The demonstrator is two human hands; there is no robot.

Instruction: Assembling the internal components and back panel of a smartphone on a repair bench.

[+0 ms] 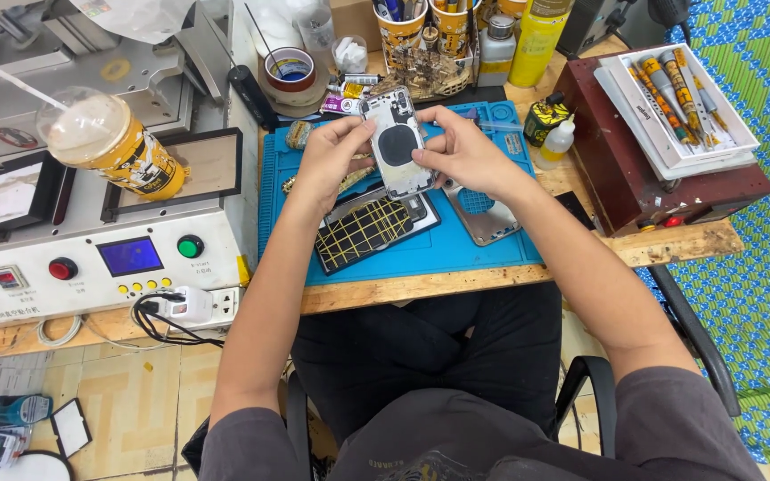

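Head view, looking down at the seated person's lap and the wooden worktop. Both hands are raised over the blue rubber work mat, at about 12 o'clock from the body. The left hand is clamped on the left edge of the grey phone rear housing with a dark round coil pad, thumb on the inner face; the right hand is closed on its right edge, thumb beside the dark disc. The housing is held tilted, inner side up, clear of the mat. Directly below it, at 6 o'clock from the housing, lies a dark phone screen bound with a lattice of yellow bands; at 4 o'clock from the housing sits a second silver housing frame, flat on the mat. At 9 o'clock stands the white bench machine with red and green buttons and a small blue display, with a lidded plastic drink cup with straw lying on top. At 2 o'clock a maroon box carries a white tray of orange-handled screwdrivers. Judgement on handling: grip by the edges only, keep thumbs off the coil pad and flex cables, hold it low above the mat so a slip drops it softly, and turn it slowly under the light.
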